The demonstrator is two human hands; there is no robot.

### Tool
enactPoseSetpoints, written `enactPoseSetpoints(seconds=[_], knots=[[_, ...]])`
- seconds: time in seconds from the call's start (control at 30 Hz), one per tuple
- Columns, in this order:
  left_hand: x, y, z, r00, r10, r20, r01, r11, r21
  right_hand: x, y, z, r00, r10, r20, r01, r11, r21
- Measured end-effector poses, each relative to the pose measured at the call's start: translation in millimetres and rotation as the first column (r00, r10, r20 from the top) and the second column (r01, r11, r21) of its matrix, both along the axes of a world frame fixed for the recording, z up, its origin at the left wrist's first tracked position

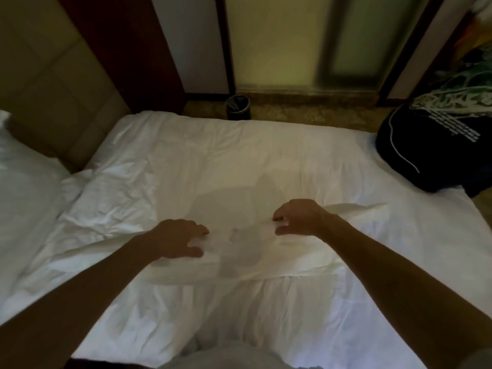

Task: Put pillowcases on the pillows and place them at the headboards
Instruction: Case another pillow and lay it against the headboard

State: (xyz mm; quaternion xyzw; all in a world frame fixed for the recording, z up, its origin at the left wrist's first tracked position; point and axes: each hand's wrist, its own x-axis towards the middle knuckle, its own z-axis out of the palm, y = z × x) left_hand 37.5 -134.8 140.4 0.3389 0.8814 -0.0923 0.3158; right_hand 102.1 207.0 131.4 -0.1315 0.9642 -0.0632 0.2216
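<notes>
A white pillowcase (239,251) lies flat and wrinkled across the middle of the white bed (186,161). My left hand (178,239) rests on its left part, fingers curled and pinching the cloth. My right hand (298,218) pinches a fold of the same cloth between thumb and fingers on its right part. A white pillow (24,182) leans against the padded beige headboard (53,89) at the far left.
A dark garment with a light print (436,145) lies on the bed's right corner. A small black waste bin (237,107) stands on the patterned floor beyond the bed. Behind it are a wall and frosted glass panels (279,41).
</notes>
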Motion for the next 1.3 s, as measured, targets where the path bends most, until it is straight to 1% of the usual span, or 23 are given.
enactPoseSetpoints(seconds=[0.1, 0.17, 0.27, 0.33, 0.4, 0.5, 0.57, 0.7, 0.73, 0.83, 0.93, 1.0, 1.07, 1.1, 1.13, 1.17, 1.27, 1.3], knots=[[2.6, -36.2, 4.8, 0.994, 0.054, -0.094, -0.059, 0.997, -0.053, -12.1, -13.6, -5.9, 0.997, 0.065, 0.049, -0.068, 0.996, 0.065], [7.3, -54.5, 6.6, 0.985, 0.077, -0.157, -0.086, 0.995, -0.052, -17.5, -17.2, -9.7, 0.994, 0.096, 0.056, -0.102, 0.986, 0.129], [16.2, -64.1, 4.0, 0.976, 0.064, -0.209, -0.071, 0.997, -0.027, -20.3, -18.4, -15.0, 0.993, 0.092, 0.079, -0.106, 0.978, 0.182], [23.0, -63.0, -2.9, 0.962, 0.064, -0.265, -0.078, 0.996, -0.045, -19.0, -18.6, -16.5, 0.994, 0.087, 0.069, -0.099, 0.976, 0.195], [29.5, -60.7, -13.8, 0.919, 0.069, -0.388, -0.084, 0.996, -0.02, -14.8, -20.0, -16.0, 0.998, 0.063, 0.011, -0.064, 0.978, 0.199], [32.9, -56.9, -18.6, 0.815, 0.121, -0.566, -0.097, 0.993, 0.072, -3.6, -27.3, -18.2, 0.984, 0.032, -0.175, 0.005, 0.977, 0.212], [29.3, -57.5, -14.7, 0.801, 0.146, -0.58, -0.112, 0.989, 0.095, 1.4, -32.5, -16.3, 0.962, 0.031, -0.271, 0.032, 0.974, 0.225], [18.8, -69.1, -8.1, 0.788, 0.205, -0.58, -0.192, 0.978, 0.085, -0.7, -42.5, 3.6, 0.948, 0.041, -0.316, 0.048, 0.962, 0.27], [17.6, -72.3, -9.3, 0.787, 0.204, -0.582, -0.195, 0.978, 0.079, -1.9, -47.0, 9.8, 0.945, 0.058, -0.322, 0.045, 0.952, 0.302], [10.6, -81.7, -2.7, 0.794, 0.161, -0.586, -0.185, 0.982, 0.019, -3.1, -59.4, 28.0, 0.909, 0.073, -0.41, 0.062, 0.95, 0.305], [-17.4, -96.7, 27.3, 0.759, 0.134, -0.637, -0.144, 0.989, 0.036, -6.9, -71.9, 57.1, 0.908, 0.077, -0.412, 0.056, 0.952, 0.302], [-35.7, -108.9, 54.7, 0.723, 0.131, -0.678, -0.104, 0.991, 0.08, -11.4, -76.4, 79.3, 0.888, 0.0, -0.46, 0.138, 0.954, 0.268], [-47.3, -120.6, 78.3, 0.693, 0.129, -0.71, -0.067, 0.991, 0.114, -15.3, -79.1, 95.7, 0.824, -0.144, -0.549, 0.259, 0.956, 0.139], [-51.4, -126.1, 86.8, 0.676, 0.144, -0.723, -0.042, 0.987, 0.157, -16.6, -82.0, 100.0, 0.787, -0.197, -0.585, 0.298, 0.951, 0.081], [-53.7, -132.4, 93.2, 0.661, 0.156, -0.734, -0.03, 0.983, 0.182, -17.9, -87.6, 102.5, 0.772, -0.215, -0.598, 0.311, 0.948, 0.061], [-54.6, -139.1, 97.9, 0.654, 0.161, -0.739, -0.03, 0.982, 0.188, -19.8, -96.1, 103.7, 0.785, -0.207, -0.584, 0.307, 0.949, 0.076], [-51.4, -155.1, 97.0, 0.698, 0.131, -0.704, -0.08, 0.991, 0.106, -27.5, -122.8, 96.8, 0.833, -0.168, -0.528, 0.267, 0.956, 0.118], [-48.2, -161.4, 92.0, 0.699, 0.129, -0.704, -0.086, 0.992, 0.097, -29.5, -129.5, 92.6, 0.84, -0.172, -0.514, 0.266, 0.957, 0.115]])
